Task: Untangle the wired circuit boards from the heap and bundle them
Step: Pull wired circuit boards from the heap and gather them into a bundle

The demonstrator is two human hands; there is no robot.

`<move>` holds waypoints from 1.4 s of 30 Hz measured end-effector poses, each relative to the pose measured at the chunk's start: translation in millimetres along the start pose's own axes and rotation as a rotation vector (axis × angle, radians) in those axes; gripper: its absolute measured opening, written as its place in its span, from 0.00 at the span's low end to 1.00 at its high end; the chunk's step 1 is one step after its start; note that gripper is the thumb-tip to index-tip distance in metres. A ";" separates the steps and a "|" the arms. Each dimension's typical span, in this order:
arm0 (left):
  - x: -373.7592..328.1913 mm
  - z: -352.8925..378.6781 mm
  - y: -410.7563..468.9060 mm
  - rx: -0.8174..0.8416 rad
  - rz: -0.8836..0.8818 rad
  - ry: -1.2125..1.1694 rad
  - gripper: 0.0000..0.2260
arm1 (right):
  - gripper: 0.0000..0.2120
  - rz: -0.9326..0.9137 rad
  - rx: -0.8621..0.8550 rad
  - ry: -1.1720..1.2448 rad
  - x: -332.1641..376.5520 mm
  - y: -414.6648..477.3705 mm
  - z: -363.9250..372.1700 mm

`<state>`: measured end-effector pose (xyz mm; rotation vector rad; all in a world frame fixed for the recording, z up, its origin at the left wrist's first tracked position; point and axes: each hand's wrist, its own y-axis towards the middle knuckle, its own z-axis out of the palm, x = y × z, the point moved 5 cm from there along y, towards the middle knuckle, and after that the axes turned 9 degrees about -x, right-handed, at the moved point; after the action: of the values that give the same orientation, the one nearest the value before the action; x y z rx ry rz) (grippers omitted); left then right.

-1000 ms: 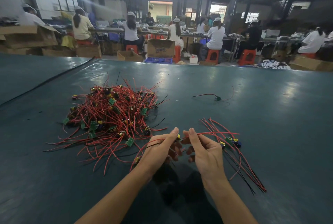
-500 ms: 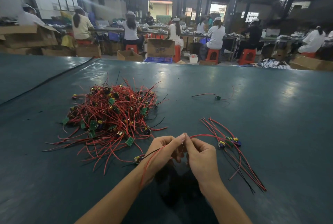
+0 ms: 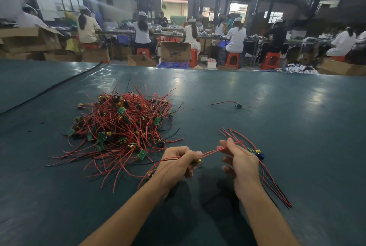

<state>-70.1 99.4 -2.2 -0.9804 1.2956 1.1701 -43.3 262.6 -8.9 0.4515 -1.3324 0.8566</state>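
A heap of small green circuit boards with red and black wires (image 3: 122, 126) lies on the dark green table, left of centre. My left hand (image 3: 178, 161) is closed on a wired board whose yellow parts show at the fingers. Its red wires (image 3: 212, 152) stretch to my right hand (image 3: 238, 159), which pinches them between thumb and forefinger. Behind and below my right hand lies a small bundle of sorted wired boards (image 3: 267, 178), with wires running toward the lower right. Another board (image 3: 150, 173) hangs by a wire below my left wrist.
One stray wired board (image 3: 237, 105) lies alone at the far centre-right of the table (image 3: 297, 126). A dark seam (image 3: 49, 89) crosses the table at far left. Beyond the far edge, several people sit on red stools among cardboard boxes (image 3: 175, 51).
My hands, together half a second ago, have pulled apart. The left hand moved left and closed on the board; the right moved right, drawing the red wires taut between them.
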 end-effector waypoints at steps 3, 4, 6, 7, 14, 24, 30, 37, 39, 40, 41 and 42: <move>-0.9 -3.0 0.2 -0.001 -0.007 0.008 0.21 | 0.10 0.007 -0.024 0.038 0.3 5.6 -3.7; -1.0 -4.0 0.1 -0.007 -0.015 0.004 0.21 | 0.10 -0.009 -0.032 0.050 0.7 5.8 -4.0; -2.2 -5.0 -0.3 -0.006 -0.020 -0.005 0.22 | 0.10 -0.055 -0.048 0.081 2.5 5.2 -3.9; -3.0 -5.3 -0.4 -0.001 -0.015 -0.005 0.22 | 0.09 -0.074 -0.052 0.101 4.0 4.4 -4.0; -7.3 -3.1 -3.6 0.021 -0.002 -0.078 0.18 | 0.04 -0.070 -0.067 0.200 5.6 2.4 -6.1; -2.4 -0.3 -4.1 -0.022 0.016 0.007 0.17 | 0.14 -0.167 0.202 -0.068 -11.5 -44.5 35.2; -2.6 -0.6 -5.3 -0.004 -0.030 0.025 0.21 | 0.15 -0.086 0.000 -0.016 -7.7 -17.7 16.9; -7.1 2.2 -6.4 0.060 -0.052 -0.023 0.20 | 0.10 -0.048 -0.173 0.158 10.0 14.3 -17.7; -7.3 -1.0 -6.3 0.039 -0.066 -0.055 0.17 | 0.09 -0.063 -0.163 0.186 11.4 13.9 -17.2; -7.2 -3.5 -6.0 0.022 -0.081 -0.077 0.15 | 0.10 -0.070 -0.156 0.205 12.1 12.6 -16.4; -7.1 -6.0 -5.7 0.007 -0.101 -0.100 0.13 | 0.10 -0.074 -0.155 0.224 13.1 11.2 -16.2; -7.4 -7.6 -5.5 -0.007 -0.123 -0.123 0.12 | 0.10 -0.076 -0.160 0.240 13.8 10.0 -16.3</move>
<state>-65.5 90.4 4.1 -0.9642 1.1191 1.1231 -40.2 284.6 -1.0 0.2635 -1.1449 0.7112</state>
